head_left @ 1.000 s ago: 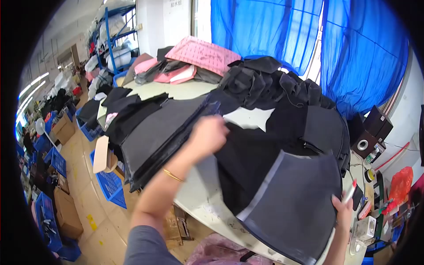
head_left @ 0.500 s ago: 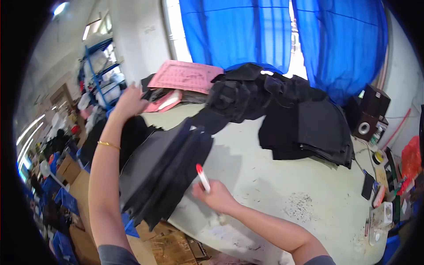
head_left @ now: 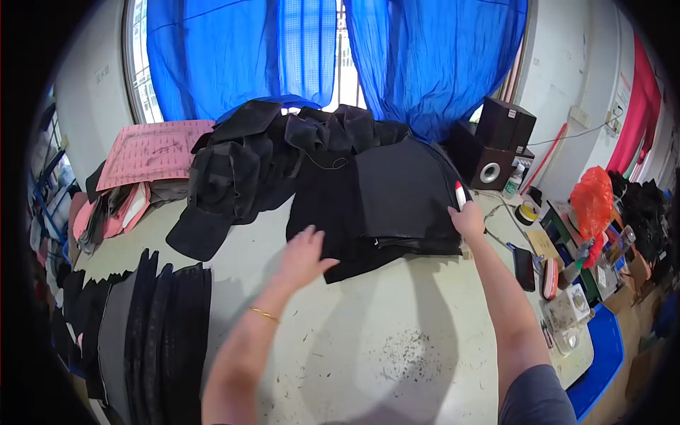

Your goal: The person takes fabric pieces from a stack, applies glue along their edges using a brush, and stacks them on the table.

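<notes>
My left hand (head_left: 301,261) is open, its fingers spread at the front left edge of a black fabric piece (head_left: 322,212); whether it touches the cloth I cannot tell. A stack of dark grey fabric pieces (head_left: 407,191) lies partly over that black cloth. At the stack's right edge, my right hand (head_left: 468,221) is closed around a white marker (head_left: 460,195) whose red end points up. The fingertips of this hand are partly hidden. Another row of dark fabric pieces (head_left: 152,340) lies at the table's left side, apart from both hands.
Crumpled black fabric (head_left: 237,170) and a pink printed sheet (head_left: 156,152) lie at the back of the pale table (head_left: 340,333). Dark speakers (head_left: 489,152) stand at the back right. A phone (head_left: 524,269), a tape roll (head_left: 526,212) and a red plastic bag (head_left: 592,198) line the right side.
My view has turned right. Both hands have moved from the left-hand fabric row to the stack on the right; the marker stays in my right hand.
</notes>
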`<state>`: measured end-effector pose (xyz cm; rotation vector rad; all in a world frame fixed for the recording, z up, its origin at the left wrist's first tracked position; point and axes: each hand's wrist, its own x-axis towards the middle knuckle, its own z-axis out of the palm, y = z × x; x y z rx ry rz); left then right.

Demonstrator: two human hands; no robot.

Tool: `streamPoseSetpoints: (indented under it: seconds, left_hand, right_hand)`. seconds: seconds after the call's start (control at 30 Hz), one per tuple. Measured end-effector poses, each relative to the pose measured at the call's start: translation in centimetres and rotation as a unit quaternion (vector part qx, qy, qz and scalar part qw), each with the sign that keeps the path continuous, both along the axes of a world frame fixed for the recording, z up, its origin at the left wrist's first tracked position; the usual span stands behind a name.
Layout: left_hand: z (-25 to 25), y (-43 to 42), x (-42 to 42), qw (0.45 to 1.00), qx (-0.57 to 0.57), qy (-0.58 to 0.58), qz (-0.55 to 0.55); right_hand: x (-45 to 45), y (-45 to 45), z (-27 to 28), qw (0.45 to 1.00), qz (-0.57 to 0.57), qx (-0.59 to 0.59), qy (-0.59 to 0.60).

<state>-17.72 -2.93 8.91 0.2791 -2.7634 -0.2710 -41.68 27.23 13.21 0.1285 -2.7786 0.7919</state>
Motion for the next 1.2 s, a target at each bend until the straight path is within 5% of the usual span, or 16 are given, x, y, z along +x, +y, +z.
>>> streamPoseSetpoints:
  seconds: [0.07,0.2,0.23,0.3,0.37,0.5,0.53,0.57,0.7,0.73,0.8,0.83,0.93,1.0,1.13,1.2]
  left_hand:
    - [-2.4,3.1,-3.4,0.999,-0.014,0.042,0.001]
    - [-2.8,7.2,-6.9,0.944,-0.118,0.267,0.153]
    - [-3.0,7.0,-6.6,0.946,-0.113,0.264,0.152]
    - [-4.4,4.1,-5.1,0.936,0.080,0.193,0.284]
    - [-6.2,1.2,0.5,0.933,0.099,0.277,0.205]
    - [2.0,6.8,19.6,0.930,0.097,0.354,-0.025]
    - [4.2,8.8,24.3,0.971,0.040,0.225,-0.069]
    - [5.3,11.0,28.1,0.980,0.144,0.105,-0.083]
    - [5.7,15.2,35.1,0.861,0.362,-0.318,-0.159]
    - [3.7,14.2,36.1,0.825,0.470,-0.290,-0.117]
    - [0.1,11.3,33.6,0.861,0.491,-0.098,-0.089]
    - [-0.9,10.5,31.6,0.917,0.400,-0.016,-0.004]
    - [-7.0,6.7,25.5,0.868,0.420,0.114,0.239]
    - [-8.6,4.9,23.7,0.855,0.449,0.116,0.233]
    - [-8.4,3.2,21.5,0.731,0.648,0.062,0.205]
    - [-10.0,2.3,17.7,0.838,0.480,0.152,0.210]
  right_hand:
    - [-1.1,-1.3,1.8,0.999,0.028,0.037,-0.027]
    - [4.5,-2.7,9.8,0.879,0.223,-0.363,-0.213]
    - [7.2,-1.3,11.3,0.881,0.218,-0.359,-0.216]
    - [14.4,2.5,13.9,0.854,0.160,-0.486,-0.093]
    - [18.0,9.9,13.6,0.845,0.097,-0.518,-0.086]
    - [25.3,27.2,4.5,0.886,0.077,-0.446,-0.098]
    - [28.0,31.9,1.8,0.902,0.034,-0.394,-0.176]
    - [30.4,34.5,-0.2,0.898,0.062,-0.344,-0.269]
    - [34.4,37.8,-3.1,0.812,0.168,-0.039,-0.558]
    - [33.6,38.8,-4.1,0.807,0.169,-0.034,-0.565]
    - [30.8,40.8,-7.2,0.917,0.164,0.028,-0.362]
    - [29.1,37.6,-5.0,0.923,0.120,0.018,-0.366]
    - [23.2,31.7,-5.9,0.962,0.110,0.028,-0.250]
    - [22.0,27.4,-5.8,0.950,0.132,-0.002,-0.284]
    - [20.4,26.1,-6.5,0.924,0.146,-0.070,-0.346]
    - [19.0,26.3,-6.2,0.936,0.111,-0.045,-0.331]
